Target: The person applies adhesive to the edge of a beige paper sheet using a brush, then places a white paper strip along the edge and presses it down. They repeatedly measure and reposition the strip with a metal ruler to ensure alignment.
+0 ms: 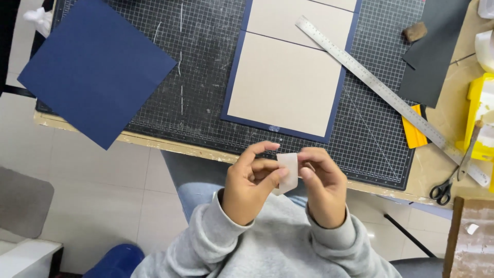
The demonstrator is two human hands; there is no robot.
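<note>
Pinching a small pale strip of tape (288, 172) between them, left hand (250, 188) and right hand (324, 188) hover near the cutting mat (200, 103).

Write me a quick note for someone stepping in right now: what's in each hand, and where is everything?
Left hand and right hand: both pinch a small pale strip between the fingers, held above the lap, off the table.
On the cutting mat: grey boards lying on navy paper, navy showing at the edges; loose navy sheet at left; steel ruler at right. Scissors at the table's right edge.
Done: boards placed. Left: navy edges not folded over.
</note>
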